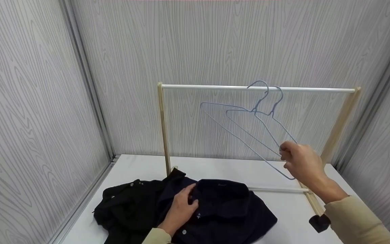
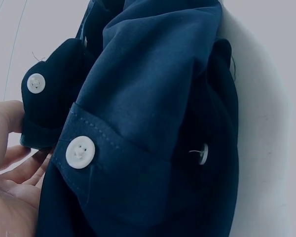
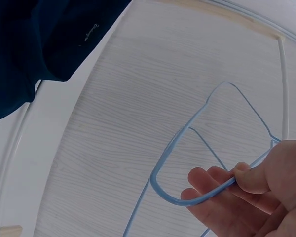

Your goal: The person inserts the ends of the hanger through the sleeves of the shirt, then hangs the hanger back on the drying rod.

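In the head view my left hand [image 1: 180, 208] holds the collar edge of a navy shirt [image 1: 222, 217] that lies on the white table. The left wrist view shows its fingers behind a dark flap with a white button [image 2: 36, 83], thumb at the flap's edge. My right hand [image 1: 301, 162] pinches the lower corner of a blue wire hanger [image 1: 237, 136] between thumb and fingers. That hanger slants across the rack, its hook overlapping the bar in this view. Behind it, a second blue wire hanger [image 1: 284, 128] has its hook over the bar.
A rack with a white top bar [image 1: 201, 87] and wooden posts [image 1: 164, 128] stands on the table [image 1: 141, 166]. Left of the navy shirt lies a crumpled black garment [image 1: 130, 203]. Pale wood-grain panels [image 1: 215, 40] enclose the back and sides.
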`<state>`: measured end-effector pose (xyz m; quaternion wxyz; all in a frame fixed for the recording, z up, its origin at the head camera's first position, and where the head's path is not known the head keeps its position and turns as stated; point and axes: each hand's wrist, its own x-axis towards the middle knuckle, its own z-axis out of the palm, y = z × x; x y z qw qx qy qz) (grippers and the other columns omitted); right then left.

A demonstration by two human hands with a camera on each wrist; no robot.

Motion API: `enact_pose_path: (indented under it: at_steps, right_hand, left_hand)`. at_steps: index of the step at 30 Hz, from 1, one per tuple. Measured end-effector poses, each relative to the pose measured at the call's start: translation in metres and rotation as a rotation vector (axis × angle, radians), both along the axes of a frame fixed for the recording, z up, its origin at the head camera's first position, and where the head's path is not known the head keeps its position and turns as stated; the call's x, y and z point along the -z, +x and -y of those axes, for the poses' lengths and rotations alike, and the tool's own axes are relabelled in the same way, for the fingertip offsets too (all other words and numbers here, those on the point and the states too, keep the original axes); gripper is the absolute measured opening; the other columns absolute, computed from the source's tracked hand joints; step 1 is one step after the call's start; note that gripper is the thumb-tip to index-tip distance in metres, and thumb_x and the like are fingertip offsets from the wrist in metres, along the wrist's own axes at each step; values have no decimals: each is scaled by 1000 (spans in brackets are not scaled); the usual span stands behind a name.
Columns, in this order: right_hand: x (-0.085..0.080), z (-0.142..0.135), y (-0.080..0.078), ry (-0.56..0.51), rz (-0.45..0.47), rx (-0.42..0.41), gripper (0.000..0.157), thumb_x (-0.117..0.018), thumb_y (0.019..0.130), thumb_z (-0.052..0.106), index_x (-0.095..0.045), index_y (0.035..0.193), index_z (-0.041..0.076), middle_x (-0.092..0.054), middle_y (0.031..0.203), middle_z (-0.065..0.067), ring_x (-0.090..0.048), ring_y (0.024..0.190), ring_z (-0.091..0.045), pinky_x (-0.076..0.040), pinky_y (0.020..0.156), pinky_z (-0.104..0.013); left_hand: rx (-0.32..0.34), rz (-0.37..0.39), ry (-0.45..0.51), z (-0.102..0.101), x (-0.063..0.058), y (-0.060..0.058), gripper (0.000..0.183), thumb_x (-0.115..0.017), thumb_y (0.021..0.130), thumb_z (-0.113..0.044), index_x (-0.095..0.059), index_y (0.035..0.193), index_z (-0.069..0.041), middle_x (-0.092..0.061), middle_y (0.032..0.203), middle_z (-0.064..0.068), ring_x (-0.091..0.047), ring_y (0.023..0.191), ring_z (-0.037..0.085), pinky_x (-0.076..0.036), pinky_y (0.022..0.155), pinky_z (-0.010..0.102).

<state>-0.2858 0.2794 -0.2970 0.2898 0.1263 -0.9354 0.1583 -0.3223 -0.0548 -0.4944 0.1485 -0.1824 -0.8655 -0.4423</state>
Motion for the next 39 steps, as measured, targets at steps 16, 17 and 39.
enact_pose_path:
  at_steps: [16, 17, 39]
  right_hand:
    - [29, -14, 17, 55, -45, -85, 16, -59, 79, -3, -62, 81, 12, -64, 68, 4, -59, 54, -4, -48, 53, -26]
    - [31, -15, 18, 57, -39, -90, 17, -59, 79, -5, -61, 80, 12, -64, 67, 4, -59, 54, -4, -48, 53, -25]
    - [58, -46, 39, 127, 82, -79, 20, -62, 78, -1, -64, 77, 19, -56, 60, 17, -49, 54, 5, -38, 47, -19]
  left_hand:
    - [18, 29, -2, 1, 2, 0, 46, -60, 82, -10, -48, 126, -5, -54, 122, 10, -55, 105, 20, -46, 85, 35]
    - [21, 36, 0, 0, 2, 0, 46, -60, 82, -11, -48, 126, -5, -54, 122, 11, -55, 105, 21, -46, 85, 35]
    - [-26, 129, 96, 0, -1, -1, 40, -58, 83, -15, -53, 122, -8, -61, 110, 7, -58, 91, 13, -48, 78, 29]
